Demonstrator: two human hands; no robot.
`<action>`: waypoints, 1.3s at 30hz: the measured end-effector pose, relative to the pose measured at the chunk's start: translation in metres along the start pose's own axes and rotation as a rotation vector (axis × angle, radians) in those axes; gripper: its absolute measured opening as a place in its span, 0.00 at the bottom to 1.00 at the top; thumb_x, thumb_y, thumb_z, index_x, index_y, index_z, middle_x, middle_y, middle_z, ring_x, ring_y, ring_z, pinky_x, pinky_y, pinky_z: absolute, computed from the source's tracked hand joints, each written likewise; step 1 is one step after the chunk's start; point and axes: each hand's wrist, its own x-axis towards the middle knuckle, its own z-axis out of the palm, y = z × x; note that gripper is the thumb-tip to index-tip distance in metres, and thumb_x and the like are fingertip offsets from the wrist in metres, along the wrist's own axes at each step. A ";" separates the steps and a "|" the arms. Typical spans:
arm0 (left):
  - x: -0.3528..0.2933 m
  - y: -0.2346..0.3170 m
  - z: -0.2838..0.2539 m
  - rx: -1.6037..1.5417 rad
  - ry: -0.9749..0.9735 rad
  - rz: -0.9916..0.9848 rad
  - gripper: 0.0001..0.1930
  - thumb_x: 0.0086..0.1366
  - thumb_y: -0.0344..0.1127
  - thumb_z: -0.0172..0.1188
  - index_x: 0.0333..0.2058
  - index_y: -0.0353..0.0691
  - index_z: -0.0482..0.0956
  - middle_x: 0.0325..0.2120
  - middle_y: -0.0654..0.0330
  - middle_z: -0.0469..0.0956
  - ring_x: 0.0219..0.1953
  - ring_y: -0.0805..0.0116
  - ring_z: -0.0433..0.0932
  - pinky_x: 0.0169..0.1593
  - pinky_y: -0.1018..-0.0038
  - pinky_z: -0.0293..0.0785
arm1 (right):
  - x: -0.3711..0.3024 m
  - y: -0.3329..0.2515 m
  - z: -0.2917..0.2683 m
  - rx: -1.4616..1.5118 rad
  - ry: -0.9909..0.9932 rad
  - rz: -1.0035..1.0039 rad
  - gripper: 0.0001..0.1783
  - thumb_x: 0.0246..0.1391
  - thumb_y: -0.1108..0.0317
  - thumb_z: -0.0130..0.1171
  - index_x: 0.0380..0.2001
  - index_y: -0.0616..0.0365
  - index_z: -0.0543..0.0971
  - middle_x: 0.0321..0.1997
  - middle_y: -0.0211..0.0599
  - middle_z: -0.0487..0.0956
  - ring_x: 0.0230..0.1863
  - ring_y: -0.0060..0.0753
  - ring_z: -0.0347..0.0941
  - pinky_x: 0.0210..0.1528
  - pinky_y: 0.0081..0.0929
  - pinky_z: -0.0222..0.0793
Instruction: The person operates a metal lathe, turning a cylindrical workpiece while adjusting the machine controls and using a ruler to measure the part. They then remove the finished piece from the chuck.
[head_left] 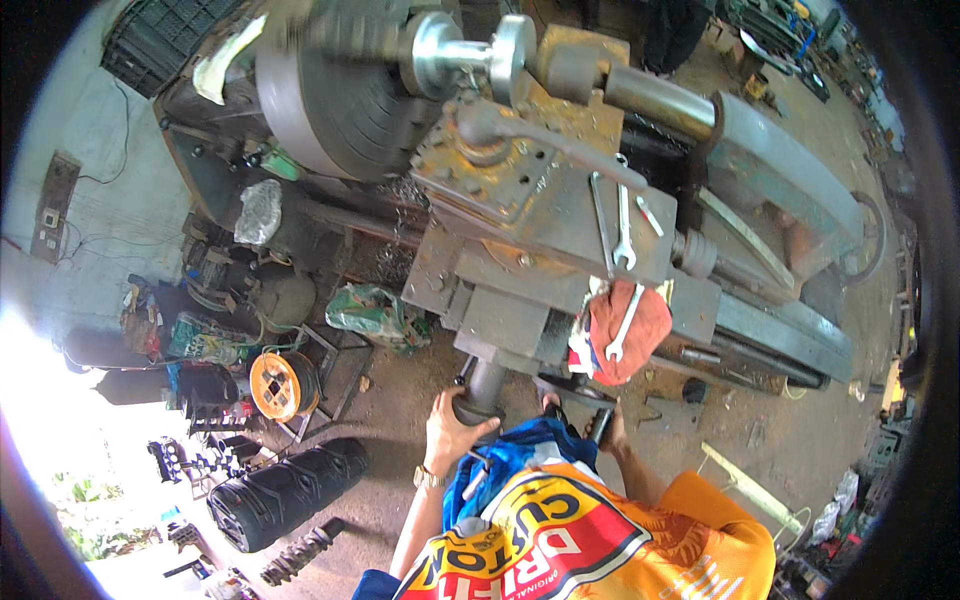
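Observation:
I stand at a metal lathe. My left hand is closed round the rim of a small handwheel below the cross slide. Lower right of it, my right hand grips a dark handle on another wheel; its fingers are partly hidden. A shiny stepped metal workpiece sits between the chuck, blurred at its jaws, and the tailstock. On the tool post a clamp lever points right. Two spanners lie on the carriage; another spanner rests on a red cloth.
Left of the lathe are a green plastic bag, an orange reel on a metal stand and a black cylindrical case. A shaft-like metal part lies on the floor. Someone's dark trouser legs show beyond the lathe.

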 end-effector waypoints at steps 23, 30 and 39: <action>-0.007 -0.008 -0.003 0.117 -0.026 0.082 0.50 0.48 0.63 0.75 0.59 0.30 0.67 0.54 0.37 0.73 0.59 0.42 0.73 0.60 0.56 0.72 | 0.122 0.107 0.145 -0.659 0.443 -0.272 0.17 0.39 0.59 0.77 0.28 0.59 0.82 0.18 0.35 0.79 0.20 0.42 0.78 0.22 0.42 0.73; -0.015 -0.015 -0.006 0.084 -0.014 0.095 0.52 0.49 0.69 0.71 0.59 0.30 0.67 0.50 0.36 0.75 0.53 0.41 0.78 0.56 0.55 0.76 | 0.098 0.092 0.054 -1.175 0.339 -0.389 0.31 0.48 0.38 0.70 0.40 0.55 0.80 0.30 0.36 0.79 0.28 0.28 0.73 0.26 0.36 0.67; -0.012 -0.020 0.002 0.071 0.022 0.095 0.51 0.50 0.72 0.67 0.56 0.29 0.67 0.50 0.35 0.75 0.54 0.40 0.77 0.55 0.54 0.76 | 0.105 0.115 -0.091 -1.723 -0.128 -0.446 0.18 0.59 0.49 0.60 0.44 0.47 0.86 0.33 0.38 0.85 0.32 0.27 0.81 0.37 0.31 0.77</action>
